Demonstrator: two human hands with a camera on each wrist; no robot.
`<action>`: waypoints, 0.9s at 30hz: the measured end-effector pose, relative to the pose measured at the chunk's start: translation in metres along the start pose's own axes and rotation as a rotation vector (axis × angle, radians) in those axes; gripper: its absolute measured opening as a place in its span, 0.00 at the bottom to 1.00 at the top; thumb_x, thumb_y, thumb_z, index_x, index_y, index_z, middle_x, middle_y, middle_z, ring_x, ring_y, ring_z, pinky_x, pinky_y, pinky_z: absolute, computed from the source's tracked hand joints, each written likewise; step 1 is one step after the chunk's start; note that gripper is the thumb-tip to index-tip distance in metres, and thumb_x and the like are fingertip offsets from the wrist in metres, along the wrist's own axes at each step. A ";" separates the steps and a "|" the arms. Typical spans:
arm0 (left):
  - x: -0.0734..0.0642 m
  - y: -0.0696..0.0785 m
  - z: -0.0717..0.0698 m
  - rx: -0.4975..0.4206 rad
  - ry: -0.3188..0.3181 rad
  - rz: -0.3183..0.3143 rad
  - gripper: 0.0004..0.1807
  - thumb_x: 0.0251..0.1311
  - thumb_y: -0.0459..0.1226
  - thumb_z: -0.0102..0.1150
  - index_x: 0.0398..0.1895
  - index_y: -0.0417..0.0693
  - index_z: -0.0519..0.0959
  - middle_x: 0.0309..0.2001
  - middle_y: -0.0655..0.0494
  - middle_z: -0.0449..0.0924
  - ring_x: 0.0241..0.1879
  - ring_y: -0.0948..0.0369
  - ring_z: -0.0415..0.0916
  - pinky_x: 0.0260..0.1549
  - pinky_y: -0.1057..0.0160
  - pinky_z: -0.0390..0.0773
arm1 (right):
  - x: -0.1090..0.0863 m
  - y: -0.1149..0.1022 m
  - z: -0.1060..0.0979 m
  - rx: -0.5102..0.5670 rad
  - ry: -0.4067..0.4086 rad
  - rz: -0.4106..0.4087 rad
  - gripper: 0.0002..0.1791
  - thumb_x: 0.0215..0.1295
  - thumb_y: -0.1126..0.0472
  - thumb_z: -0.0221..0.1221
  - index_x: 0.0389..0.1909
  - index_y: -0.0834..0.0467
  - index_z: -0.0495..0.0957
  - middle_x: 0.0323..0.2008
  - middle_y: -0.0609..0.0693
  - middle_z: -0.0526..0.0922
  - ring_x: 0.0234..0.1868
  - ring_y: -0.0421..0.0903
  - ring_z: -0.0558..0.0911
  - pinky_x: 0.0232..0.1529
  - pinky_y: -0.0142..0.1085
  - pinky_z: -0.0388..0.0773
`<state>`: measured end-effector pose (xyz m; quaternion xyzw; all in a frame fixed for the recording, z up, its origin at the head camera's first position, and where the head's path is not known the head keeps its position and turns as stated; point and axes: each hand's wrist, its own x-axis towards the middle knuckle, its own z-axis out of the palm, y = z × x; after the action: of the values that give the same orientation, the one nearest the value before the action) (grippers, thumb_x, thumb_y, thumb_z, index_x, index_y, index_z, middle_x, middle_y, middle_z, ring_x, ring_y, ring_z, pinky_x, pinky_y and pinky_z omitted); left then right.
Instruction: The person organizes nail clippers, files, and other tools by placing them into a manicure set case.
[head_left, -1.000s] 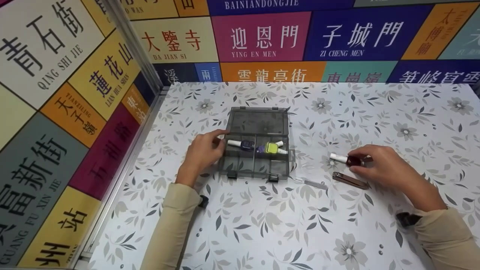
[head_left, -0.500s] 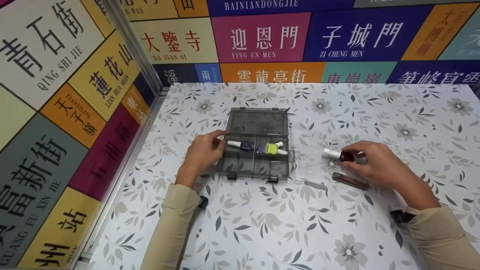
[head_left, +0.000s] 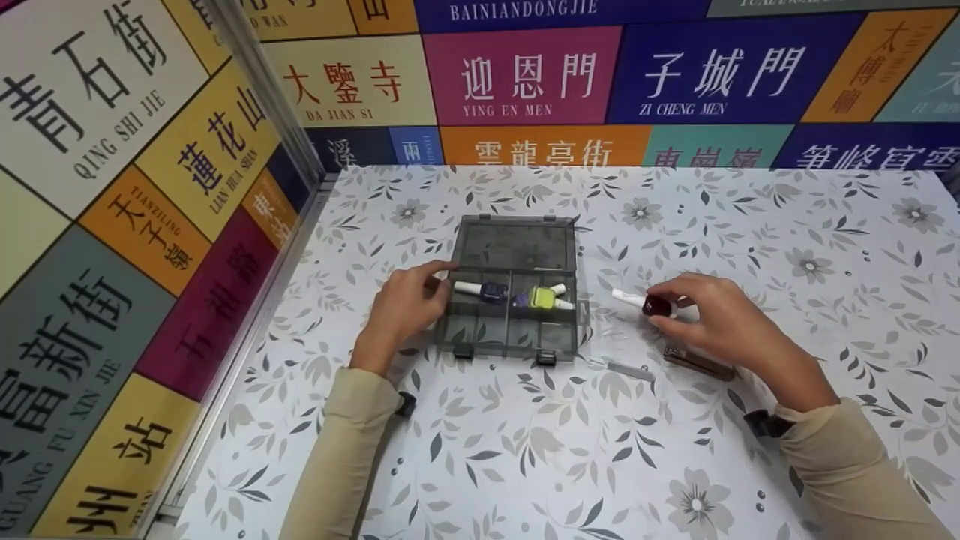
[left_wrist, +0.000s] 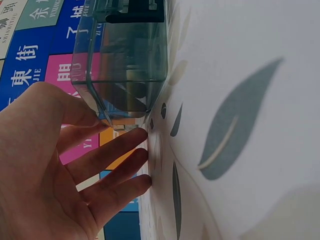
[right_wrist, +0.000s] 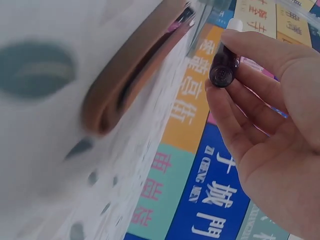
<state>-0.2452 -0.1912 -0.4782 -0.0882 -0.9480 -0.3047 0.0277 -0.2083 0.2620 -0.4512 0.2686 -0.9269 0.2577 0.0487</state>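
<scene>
A smoky clear plastic compartment box [head_left: 469,330] lies on the table with its lid [head_left: 517,244] folded back. My left hand [head_left: 405,307] holds the box's left side near the hinge, thumb and index finger at its corner; the other fingers extend low beside the table in the left wrist view. Inside are a dark purple nail polish bottle [head_left: 493,292] and, to its right, a yellow-green one [head_left: 542,298] with another purple piece partly hidden. My right hand [head_left: 724,319] pinches a dark red nail polish bottle [head_left: 658,304] between thumb and fingers, white cap pointing left, right of the box.
Below my right hand lies a brown nail clipper [head_left: 697,362], partly covered by the hand. A slim grey-handled tool [head_left: 628,368] lies just right of the box's front corner. Sign-printed panels [head_left: 525,75] stand behind and left of the flower-patterned table [head_left: 525,450].
My right hand has moved left with the dark red nail polish bottle, closer to the box, and now overlaps the brown nail clipper. The left hand and the box have stayed put.
</scene>
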 end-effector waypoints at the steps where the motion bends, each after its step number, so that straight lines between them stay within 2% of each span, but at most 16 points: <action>1: 0.000 0.000 0.000 0.001 0.000 0.001 0.21 0.77 0.46 0.57 0.69 0.64 0.83 0.46 0.56 0.93 0.41 0.59 0.90 0.41 0.48 0.86 | 0.003 -0.003 0.001 0.006 -0.005 -0.002 0.20 0.65 0.64 0.76 0.57 0.61 0.87 0.46 0.53 0.91 0.47 0.54 0.90 0.49 0.53 0.87; 12: 0.001 -0.001 0.001 0.021 0.002 0.012 0.21 0.77 0.45 0.57 0.70 0.65 0.83 0.46 0.55 0.93 0.41 0.58 0.89 0.43 0.48 0.86 | 0.031 -0.032 0.015 0.036 0.009 -0.080 0.19 0.64 0.64 0.76 0.56 0.61 0.88 0.45 0.54 0.92 0.45 0.53 0.90 0.48 0.49 0.88; 20: 0.001 -0.001 0.002 0.016 0.000 -0.002 0.21 0.77 0.46 0.57 0.69 0.66 0.83 0.46 0.56 0.93 0.42 0.59 0.89 0.43 0.49 0.86 | 0.049 -0.054 0.026 0.068 -0.043 -0.088 0.17 0.68 0.63 0.74 0.56 0.60 0.88 0.45 0.52 0.91 0.47 0.52 0.89 0.51 0.50 0.87; 27: 0.001 0.000 0.002 0.013 0.004 -0.008 0.21 0.77 0.45 0.57 0.69 0.66 0.84 0.45 0.57 0.93 0.40 0.60 0.89 0.40 0.50 0.86 | 0.066 -0.070 0.038 0.090 -0.087 -0.099 0.19 0.69 0.61 0.73 0.58 0.62 0.87 0.46 0.54 0.90 0.47 0.52 0.89 0.50 0.50 0.87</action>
<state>-0.2462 -0.1899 -0.4798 -0.0835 -0.9501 -0.2990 0.0291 -0.2259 0.1611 -0.4378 0.3267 -0.9013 0.2845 0.0090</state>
